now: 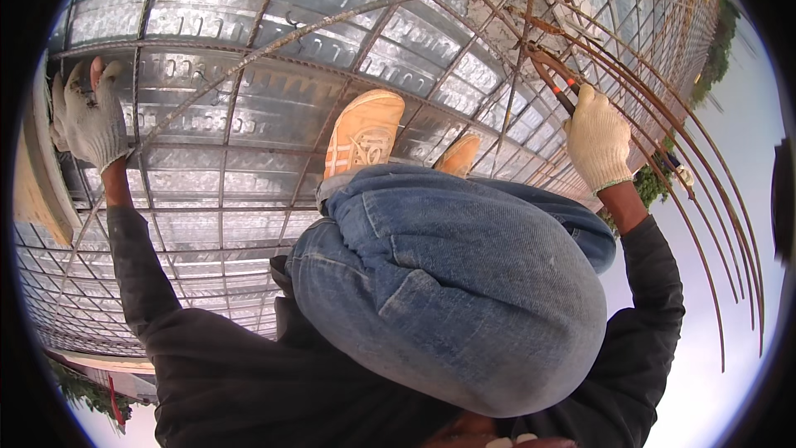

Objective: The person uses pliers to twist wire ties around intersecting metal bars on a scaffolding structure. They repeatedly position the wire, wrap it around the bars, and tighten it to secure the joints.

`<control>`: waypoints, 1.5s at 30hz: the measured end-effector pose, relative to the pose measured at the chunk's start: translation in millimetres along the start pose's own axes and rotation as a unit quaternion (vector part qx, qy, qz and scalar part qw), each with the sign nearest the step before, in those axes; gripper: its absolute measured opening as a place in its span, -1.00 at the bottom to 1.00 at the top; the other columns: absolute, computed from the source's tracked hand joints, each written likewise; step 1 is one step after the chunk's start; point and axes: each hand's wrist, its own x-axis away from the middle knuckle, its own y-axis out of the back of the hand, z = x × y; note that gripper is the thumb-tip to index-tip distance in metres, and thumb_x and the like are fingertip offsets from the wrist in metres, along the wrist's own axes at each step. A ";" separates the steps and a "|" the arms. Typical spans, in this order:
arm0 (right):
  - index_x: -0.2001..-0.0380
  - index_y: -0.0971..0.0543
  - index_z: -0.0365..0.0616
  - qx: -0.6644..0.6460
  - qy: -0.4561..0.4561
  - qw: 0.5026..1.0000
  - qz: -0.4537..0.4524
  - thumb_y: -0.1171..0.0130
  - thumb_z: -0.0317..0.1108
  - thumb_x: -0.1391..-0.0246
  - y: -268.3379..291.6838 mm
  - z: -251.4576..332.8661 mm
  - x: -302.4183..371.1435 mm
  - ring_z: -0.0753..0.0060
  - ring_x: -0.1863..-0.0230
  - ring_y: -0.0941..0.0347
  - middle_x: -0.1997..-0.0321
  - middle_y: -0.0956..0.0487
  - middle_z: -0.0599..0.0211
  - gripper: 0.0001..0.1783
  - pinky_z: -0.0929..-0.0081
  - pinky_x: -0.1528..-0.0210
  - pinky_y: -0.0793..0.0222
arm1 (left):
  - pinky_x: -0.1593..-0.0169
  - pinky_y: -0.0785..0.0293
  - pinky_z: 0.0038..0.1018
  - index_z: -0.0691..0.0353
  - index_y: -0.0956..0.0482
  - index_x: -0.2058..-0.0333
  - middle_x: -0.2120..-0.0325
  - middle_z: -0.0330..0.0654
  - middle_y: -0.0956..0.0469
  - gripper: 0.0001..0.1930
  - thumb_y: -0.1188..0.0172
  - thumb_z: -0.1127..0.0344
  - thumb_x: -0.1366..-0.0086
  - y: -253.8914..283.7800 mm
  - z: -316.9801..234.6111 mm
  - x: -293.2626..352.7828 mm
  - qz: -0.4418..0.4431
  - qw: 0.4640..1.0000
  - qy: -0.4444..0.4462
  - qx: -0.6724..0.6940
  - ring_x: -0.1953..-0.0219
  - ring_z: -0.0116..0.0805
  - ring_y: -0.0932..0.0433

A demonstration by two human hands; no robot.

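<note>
My right hand (599, 137), in a pale knit glove, is closed around the black-and-orange handles of rusty tying pliers (547, 75). Their jaws reach a spot where several rusty bars (531, 8) meet. My left hand (89, 120), gloved too, lies far to the left with its fingers spread, near the bars of the steel rebar mesh (178, 48). One bare fingertip pokes out of that glove. Whether the left fingers press on a bar is hard to tell. Ribbed metal decking (290, 87) shows below the mesh.
Long rusty rods (705, 182) curve out past the deck's right side. One bar (332, 21) crosses the mesh diagonally. A wooden board (37, 174) edges the left. My tan shoes (365, 129) are on the mesh, with my bent knees in jeans (464, 282) behind them.
</note>
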 end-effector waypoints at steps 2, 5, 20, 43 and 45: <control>-0.18 -0.56 -0.30 -0.038 0.002 0.999 0.034 -0.39 -0.22 -0.35 2.6 -6.8 -2.0 -0.30 -0.06 -0.79 -0.05 -0.78 -0.22 -0.51 -0.13 -0.21 -0.69 | -0.58 -0.20 0.01 -0.07 -0.80 -0.23 -0.46 -0.13 -0.57 -0.38 -0.43 -0.29 -0.34 1.1 1.3 -1.9 -0.004 1.000 -0.021 0.010 -0.48 -0.06 -0.52; -0.16 -0.57 -0.35 -0.109 0.072 0.991 0.027 -0.35 -0.25 -0.36 -9.2 -27.6 -15.8 -0.35 -0.05 -0.77 0.03 -0.78 -0.27 -0.54 -0.08 -0.16 -0.69 | -0.56 -0.22 -0.02 -0.07 -0.81 -0.21 -0.44 -0.15 -0.60 -0.40 -0.44 -0.27 -0.33 -6.8 17.5 -1.7 -0.004 1.000 -0.029 -0.012 -0.46 -0.09 -0.54; 0.09 -0.71 -0.38 -0.388 -0.025 0.861 0.328 -0.38 -0.34 -0.20 22.4 -28.0 -18.0 0.24 0.30 -0.76 0.15 -0.76 0.07 -0.68 0.23 0.30 -0.69 | -0.50 -0.29 -0.07 -0.10 -0.82 -0.20 -0.38 -0.18 -0.66 -0.43 -0.44 -0.23 -0.34 -10.5 16.7 0.9 -0.021 0.999 -0.038 -0.004 -0.37 -0.10 -0.63; 0.08 -0.69 -0.40 -0.039 0.051 0.986 0.155 -0.40 -0.14 -0.28 30.4 -23.5 -39.2 0.00 0.20 -0.85 0.17 -0.80 -0.04 -0.55 0.12 0.08 -0.79 | -0.54 -0.20 -0.04 -0.13 -0.82 -0.20 -0.41 -0.29 -0.64 -0.36 -0.48 -0.33 -0.27 -10.3 15.6 1.5 -0.019 1.000 -0.019 0.010 -0.40 -0.15 -0.59; 0.06 -0.66 -0.39 -0.367 -0.034 0.874 0.318 -0.29 -0.07 -0.46 34.7 -34.9 -35.4 0.12 0.34 -0.80 0.22 -0.78 0.03 -0.54 0.22 0.28 -0.79 | -0.54 -0.21 -0.04 -0.14 -0.83 -0.20 -0.41 -0.29 -0.64 -0.37 -0.47 -0.33 -0.27 -16.9 16.1 0.3 -0.024 0.999 -0.021 0.020 -0.40 -0.16 -0.59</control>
